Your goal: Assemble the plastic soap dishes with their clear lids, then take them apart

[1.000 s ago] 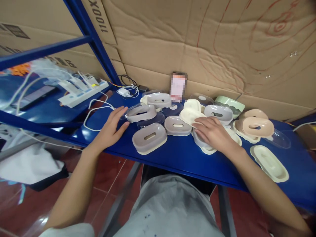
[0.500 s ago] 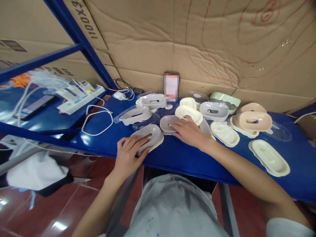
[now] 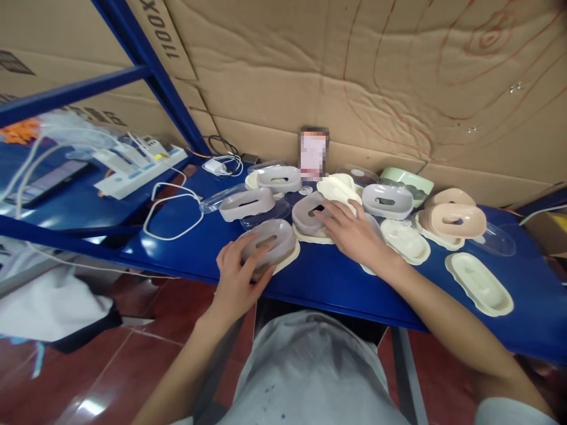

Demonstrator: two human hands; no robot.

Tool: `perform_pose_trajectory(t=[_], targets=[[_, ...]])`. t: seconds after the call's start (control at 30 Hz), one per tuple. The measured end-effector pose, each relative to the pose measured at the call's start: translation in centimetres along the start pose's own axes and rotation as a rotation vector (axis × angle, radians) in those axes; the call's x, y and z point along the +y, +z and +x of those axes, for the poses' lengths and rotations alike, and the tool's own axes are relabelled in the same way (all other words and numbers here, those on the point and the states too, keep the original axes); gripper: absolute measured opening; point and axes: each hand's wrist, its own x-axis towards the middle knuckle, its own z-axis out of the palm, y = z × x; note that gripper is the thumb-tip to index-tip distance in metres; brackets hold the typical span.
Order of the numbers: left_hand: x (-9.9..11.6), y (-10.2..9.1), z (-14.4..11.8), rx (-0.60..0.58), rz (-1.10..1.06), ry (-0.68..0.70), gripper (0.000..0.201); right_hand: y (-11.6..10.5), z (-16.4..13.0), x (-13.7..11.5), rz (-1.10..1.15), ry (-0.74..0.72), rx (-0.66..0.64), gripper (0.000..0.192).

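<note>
Our left hand (image 3: 239, 274) grasps a glossy grey slotted oval plastic dish (image 3: 282, 237); our right hand (image 3: 358, 235) grips a matching dish (image 3: 304, 210). We count two peach slotted plastic ovals (image 3: 470, 229).

A broad sheet of creased brown cardboard (image 3: 266, 82) walls off the whole back, and look at those looping red drawn lines (image 3: 490, 38) swirling across its right side! Over on the left, a slanting blue metal post (image 3: 146, 74) cuts across it, meeting a blue crossbar (image 3: 88, 88). Below, a glossy blue tabletop (image 3: 319, 277), then dark red floor tiles (image 3: 133, 354) with pale joints, a white glare (image 3: 92, 407) blazing off them!
</note>
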Motion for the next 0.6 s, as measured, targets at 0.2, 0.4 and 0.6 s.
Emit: perform_pose_trajectory(t=[0.2,0.4,0.6], targets=[[0.0,0.6,-0.7,0.013,0.006,-0.04,0.049,-2.1,-7.2,-1.6,0.006,0.305,0.102,0.05],[1.1,0.9,-0.9,0.156,0.089,0.033,0.05,-1.7,-13.3,-2.2,0.154,0.489,0.279,0.027],[7.8,2.2,2.3,-0.22,-0.154,0.401,0.045,-0.9,-16.7,-3.3,0.335,0.756,0.543,0.024]])
